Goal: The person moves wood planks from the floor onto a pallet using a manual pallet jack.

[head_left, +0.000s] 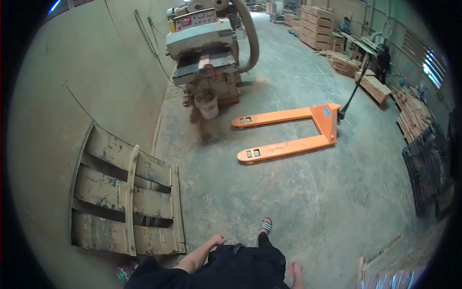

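My left hand (219, 240) hangs beside my dark clothing at the bottom middle, its fingers curled in with nothing seen in them. Low on the right side of my body is my right hand (294, 269), small in view, with its fingers a little apart and no object in it. Neither hand touches anything around it. On the floor ahead lies an orange pallet jack (323, 126), its two forks pointing left and its black handle leaning up to the right. One foot in a striped slide sandal (266, 224) steps forward on the concrete.
A wooden pallet (132, 192) leans against the left wall. Ahead stands a large woodworking machine (199, 41) with a white bucket (207, 104) below it. Stacked timber (317, 29), dark pallets (428, 166) and two people (383, 62) are along the right side.
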`<act>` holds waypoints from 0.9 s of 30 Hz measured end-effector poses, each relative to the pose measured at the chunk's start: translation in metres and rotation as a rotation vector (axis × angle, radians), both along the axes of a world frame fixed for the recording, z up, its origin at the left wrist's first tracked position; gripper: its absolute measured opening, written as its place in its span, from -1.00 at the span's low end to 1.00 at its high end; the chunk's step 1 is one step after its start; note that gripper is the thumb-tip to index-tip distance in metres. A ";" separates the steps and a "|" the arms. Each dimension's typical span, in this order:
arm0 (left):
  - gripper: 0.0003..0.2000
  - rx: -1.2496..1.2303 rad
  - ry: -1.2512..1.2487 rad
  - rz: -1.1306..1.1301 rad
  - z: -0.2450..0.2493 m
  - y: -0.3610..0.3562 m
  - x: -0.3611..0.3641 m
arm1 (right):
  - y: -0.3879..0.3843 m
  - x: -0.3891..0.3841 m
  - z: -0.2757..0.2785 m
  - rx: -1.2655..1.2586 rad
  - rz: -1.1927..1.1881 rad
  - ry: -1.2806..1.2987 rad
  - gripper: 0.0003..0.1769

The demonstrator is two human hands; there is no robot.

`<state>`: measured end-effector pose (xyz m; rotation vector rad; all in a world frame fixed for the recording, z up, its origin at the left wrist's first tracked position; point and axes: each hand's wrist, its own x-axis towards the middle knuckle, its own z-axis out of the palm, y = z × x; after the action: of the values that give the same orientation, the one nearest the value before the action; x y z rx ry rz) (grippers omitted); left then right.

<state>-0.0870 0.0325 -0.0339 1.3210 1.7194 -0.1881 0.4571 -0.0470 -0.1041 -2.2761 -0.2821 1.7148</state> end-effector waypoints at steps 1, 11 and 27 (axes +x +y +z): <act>-0.59 -0.155 0.016 0.037 0.017 0.004 -0.013 | 0.053 -0.003 0.018 0.020 0.004 0.009 -0.68; -0.57 -0.228 -0.071 0.706 0.066 0.031 -0.009 | 0.470 -0.095 0.085 0.484 0.437 0.065 -0.69; -0.49 -0.210 -0.175 0.679 -0.007 0.174 -0.187 | 0.449 -0.270 0.023 0.203 1.153 0.085 -0.57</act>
<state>-0.2736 0.2062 -0.0404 0.5357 1.8381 0.1333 0.1871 0.4018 -0.0816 -1.9371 -1.9211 2.0259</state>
